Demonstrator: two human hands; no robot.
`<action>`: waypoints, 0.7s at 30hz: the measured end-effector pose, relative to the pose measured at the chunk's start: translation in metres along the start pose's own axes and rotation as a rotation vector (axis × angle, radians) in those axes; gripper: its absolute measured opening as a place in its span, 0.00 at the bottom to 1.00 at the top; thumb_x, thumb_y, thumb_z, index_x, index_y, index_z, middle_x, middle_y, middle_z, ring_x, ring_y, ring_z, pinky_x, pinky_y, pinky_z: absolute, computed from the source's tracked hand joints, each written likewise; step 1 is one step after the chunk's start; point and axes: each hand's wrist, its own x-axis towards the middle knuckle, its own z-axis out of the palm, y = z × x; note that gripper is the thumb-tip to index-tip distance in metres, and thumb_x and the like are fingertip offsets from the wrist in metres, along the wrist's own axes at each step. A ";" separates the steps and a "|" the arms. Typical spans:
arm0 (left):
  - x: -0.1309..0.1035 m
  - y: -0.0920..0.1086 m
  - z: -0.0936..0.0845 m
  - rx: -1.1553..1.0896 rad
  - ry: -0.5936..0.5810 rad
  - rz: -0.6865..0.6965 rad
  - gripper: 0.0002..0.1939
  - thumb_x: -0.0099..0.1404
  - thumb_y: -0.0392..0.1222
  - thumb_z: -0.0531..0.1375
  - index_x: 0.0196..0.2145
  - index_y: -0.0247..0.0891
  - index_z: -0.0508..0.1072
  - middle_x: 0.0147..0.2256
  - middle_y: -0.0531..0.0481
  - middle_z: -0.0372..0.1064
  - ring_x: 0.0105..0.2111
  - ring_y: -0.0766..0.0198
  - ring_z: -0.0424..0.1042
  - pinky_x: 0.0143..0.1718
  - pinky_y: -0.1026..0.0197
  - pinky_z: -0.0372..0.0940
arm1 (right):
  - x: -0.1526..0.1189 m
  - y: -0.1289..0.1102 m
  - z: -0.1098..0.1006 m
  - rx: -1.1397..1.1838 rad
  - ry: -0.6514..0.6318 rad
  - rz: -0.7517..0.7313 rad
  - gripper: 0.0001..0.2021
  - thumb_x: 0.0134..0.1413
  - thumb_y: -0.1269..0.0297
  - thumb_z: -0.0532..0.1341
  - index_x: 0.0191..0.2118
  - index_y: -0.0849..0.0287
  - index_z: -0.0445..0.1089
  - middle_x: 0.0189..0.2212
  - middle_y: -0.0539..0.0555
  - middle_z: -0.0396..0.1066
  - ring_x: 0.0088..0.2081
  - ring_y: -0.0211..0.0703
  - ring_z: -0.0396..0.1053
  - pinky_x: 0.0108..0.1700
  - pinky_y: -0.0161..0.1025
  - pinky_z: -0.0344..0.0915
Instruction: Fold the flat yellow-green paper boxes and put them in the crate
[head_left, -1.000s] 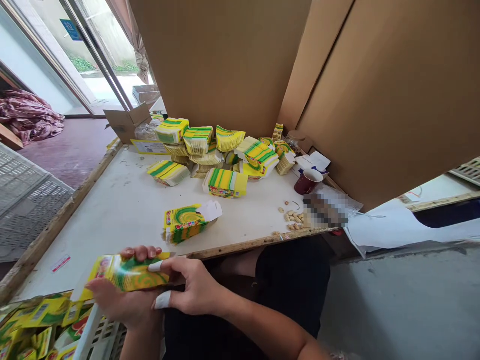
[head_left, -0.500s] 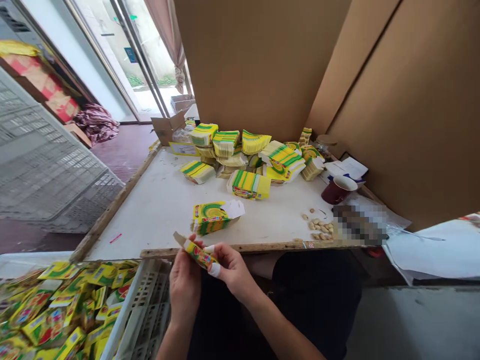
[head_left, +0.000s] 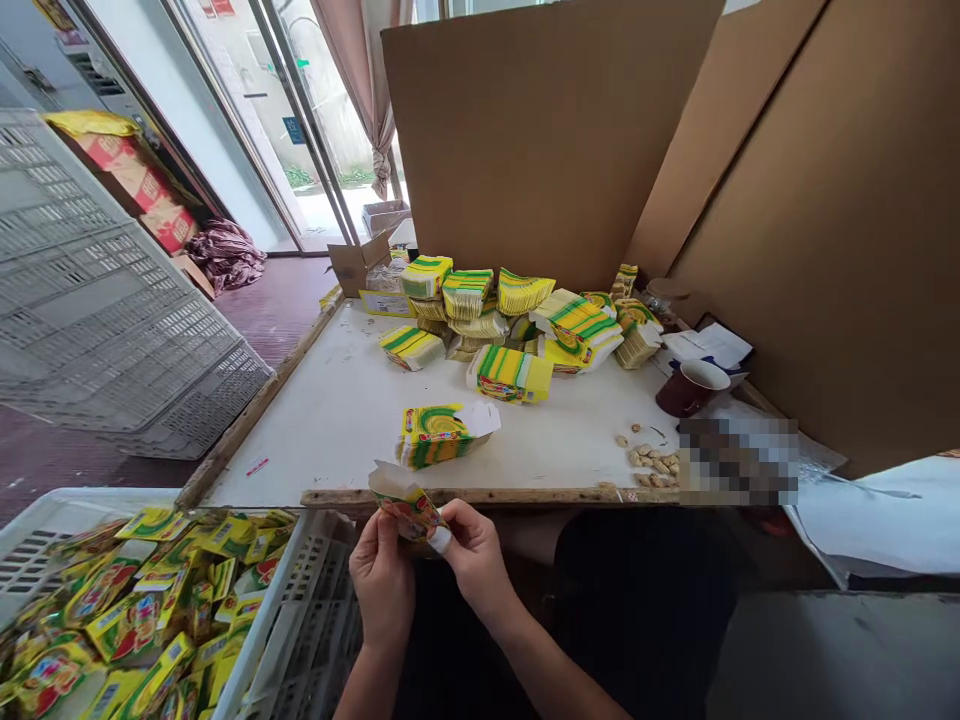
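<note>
Between my two hands, just in front of the table's wooden edge, is a small yellow, green and red cardboard box (head_left: 409, 512) with a pale flap standing up at its upper left end. My left hand (head_left: 384, 575) pinches its left side, thumb on the near face. My right hand (head_left: 474, 560) grips the right end, with white wrapping on a fingertip. Beyond them on the white table lies a stack of flat box blanks (head_left: 436, 435). Another stack (head_left: 511, 374) sits farther back.
More stacked blanks (head_left: 469, 300) are piled at the back. At right are a dark red mug (head_left: 691, 388), peanuts (head_left: 652, 460) and a blurred patch. A white crate (head_left: 259, 630) full of small boxes stands at lower left. Grey plastic crates (head_left: 127, 290) and cardboard panels (head_left: 547, 140) rise around.
The box in my hands has turned and shows its broad face and a wider flap. My hands have shifted slightly right in view, and the whole view has moved a little.
</note>
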 end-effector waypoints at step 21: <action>0.009 0.056 -0.039 0.681 -0.626 0.259 0.39 0.43 0.58 0.72 0.53 0.45 0.73 0.51 0.40 0.73 0.53 0.44 0.70 0.55 0.48 0.64 | -0.015 -0.020 -0.052 -0.893 -0.253 -0.650 0.11 0.63 0.71 0.57 0.36 0.54 0.77 0.28 0.52 0.71 0.32 0.42 0.68 0.35 0.39 0.65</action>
